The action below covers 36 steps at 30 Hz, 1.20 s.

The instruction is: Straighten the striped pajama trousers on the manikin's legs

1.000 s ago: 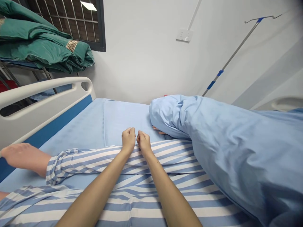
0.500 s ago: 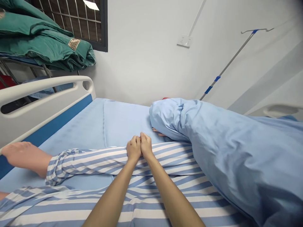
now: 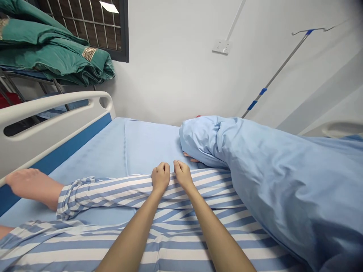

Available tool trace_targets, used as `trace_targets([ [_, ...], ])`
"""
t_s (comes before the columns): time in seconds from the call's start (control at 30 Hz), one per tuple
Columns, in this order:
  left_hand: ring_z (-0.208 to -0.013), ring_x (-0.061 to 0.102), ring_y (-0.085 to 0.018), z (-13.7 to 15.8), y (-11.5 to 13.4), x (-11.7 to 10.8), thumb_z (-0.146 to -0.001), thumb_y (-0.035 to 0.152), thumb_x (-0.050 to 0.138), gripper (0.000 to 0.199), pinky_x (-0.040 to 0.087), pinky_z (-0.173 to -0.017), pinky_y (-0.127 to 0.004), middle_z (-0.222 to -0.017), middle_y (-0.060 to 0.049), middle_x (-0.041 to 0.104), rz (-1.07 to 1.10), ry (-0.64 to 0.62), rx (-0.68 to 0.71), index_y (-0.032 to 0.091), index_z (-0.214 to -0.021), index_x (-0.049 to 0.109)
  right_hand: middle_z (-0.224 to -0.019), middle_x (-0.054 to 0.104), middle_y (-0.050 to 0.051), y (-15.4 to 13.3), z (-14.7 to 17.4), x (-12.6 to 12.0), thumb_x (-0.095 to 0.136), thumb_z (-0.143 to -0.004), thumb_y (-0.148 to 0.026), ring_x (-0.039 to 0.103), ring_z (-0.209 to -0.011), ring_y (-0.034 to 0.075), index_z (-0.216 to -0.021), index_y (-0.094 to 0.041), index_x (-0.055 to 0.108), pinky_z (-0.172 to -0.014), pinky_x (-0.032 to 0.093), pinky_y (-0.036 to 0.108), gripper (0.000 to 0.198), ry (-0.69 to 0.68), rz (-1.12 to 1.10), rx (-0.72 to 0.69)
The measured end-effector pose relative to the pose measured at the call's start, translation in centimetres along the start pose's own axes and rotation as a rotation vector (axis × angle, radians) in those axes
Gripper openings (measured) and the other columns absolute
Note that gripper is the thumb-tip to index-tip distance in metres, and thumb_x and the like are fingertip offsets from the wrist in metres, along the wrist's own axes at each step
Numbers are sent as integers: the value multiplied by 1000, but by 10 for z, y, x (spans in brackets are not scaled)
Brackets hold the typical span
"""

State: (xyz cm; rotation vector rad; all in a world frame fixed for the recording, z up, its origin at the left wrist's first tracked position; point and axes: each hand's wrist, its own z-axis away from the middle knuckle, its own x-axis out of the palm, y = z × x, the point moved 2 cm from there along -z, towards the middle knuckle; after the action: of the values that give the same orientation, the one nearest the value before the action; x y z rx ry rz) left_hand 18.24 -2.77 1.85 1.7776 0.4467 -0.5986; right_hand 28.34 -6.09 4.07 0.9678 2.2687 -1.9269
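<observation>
My left hand (image 3: 161, 176) is curled into a fist and rests on the far leg of a pair of blue-and-white striped trousers (image 3: 113, 192). Beside it, a small gap to the right, my right hand (image 3: 183, 173) is also a fist on the same leg. No object shows in either hand. The trousers are on a figure lying on the bed, whose bare foot (image 3: 35, 186) sticks out at the left. A light blue quilt (image 3: 263, 166) covers the figure's upper part, and a few fingertips (image 3: 190, 157) peek from under its edge.
The bed's end board (image 3: 56, 130) stands at the left. Beyond the bed is a white wall with a socket (image 3: 221, 47). An IV pole (image 3: 278, 71) leans in view at the right. Folded green bedding (image 3: 56, 56) lies on a rack below a barred window (image 3: 93, 22).
My two fists, which were touching, have come apart. The right one has shifted to the right along the leg, while the left stays nearly in place.
</observation>
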Motion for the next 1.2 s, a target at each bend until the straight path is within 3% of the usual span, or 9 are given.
trace_targets([
  [0.1, -57, 44, -12, 1, 0, 2, -86, 30, 32, 33, 26, -59, -24, -58, 1, 56, 24, 1, 18, 20, -58, 46, -45, 38, -2, 6, 2, 0, 39, -80, -47, 40, -53, 13, -50, -23, 35, -49, 31, 25, 39, 88, 22, -18],
  [0.37, -54, 38, -11, -8, 14, 0, -80, 29, 37, 30, 22, -54, -25, -53, 2, 47, 90, -61, -10, 19, -51, 40, -49, 44, -3, 5, 1, -10, 37, -84, -46, 50, -62, 14, -52, -24, 44, -51, 37, 24, 39, 25, -60, -23],
  [0.43, -53, 36, -10, -12, 26, -1, -79, 29, 36, 31, 24, -53, -24, -49, 3, 42, 198, -44, -18, 19, -50, 37, -58, 52, -3, 6, 1, -12, 39, -87, -44, 53, -67, 14, -59, -24, 51, -54, 41, 24, 37, 53, -74, -13],
  [0.53, -51, 36, -9, -15, 39, 3, -79, 28, 34, 31, 26, -51, -23, -48, 4, 36, 393, -6, -74, 20, -50, 33, -82, 59, 1, 10, -1, -12, 46, -88, -42, 55, -73, 13, -83, -17, 58, -64, 47, 26, 28, 91, -76, -2],
  [0.6, -51, 37, -9, -12, 42, 9, -80, 27, 33, 29, 27, -51, -23, -48, 4, 37, 447, 11, -126, 20, -51, 32, -81, 58, 2, 13, -2, -10, 45, -88, -42, 53, -69, 12, -85, -13, 57, -63, 46, 27, 32, 103, -70, 5],
  [0.73, -54, 40, -11, -1, 37, 21, -83, 31, 33, 32, 29, -56, -24, -52, 2, 46, 296, 11, -85, 20, -53, 38, -53, 41, -3, 15, -5, -8, 38, -86, -42, 38, -54, 11, -57, -18, 40, -53, 35, 25, 38, 157, -80, 0],
  [1.03, -62, 51, -14, 4, 33, 21, -89, 32, 32, 32, 29, -62, -26, -65, -2, 61, 65, -57, -8, 22, -64, 50, -51, 36, -4, 14, -2, -5, 38, -82, -43, 34, -53, 10, -55, -20, 34, -51, 30, 24, 36, 205, -38, -3],
  [1.2, -65, 53, -15, 5, 34, 18, -90, 30, 31, 32, 29, -62, -26, -68, -3, 63, 27, -58, 2, 22, -68, 53, -50, 36, -5, 10, -6, -10, 39, -79, -44, 33, -51, 10, -54, -20, 34, -49, 29, 24, 35, 131, -35, 5],
])
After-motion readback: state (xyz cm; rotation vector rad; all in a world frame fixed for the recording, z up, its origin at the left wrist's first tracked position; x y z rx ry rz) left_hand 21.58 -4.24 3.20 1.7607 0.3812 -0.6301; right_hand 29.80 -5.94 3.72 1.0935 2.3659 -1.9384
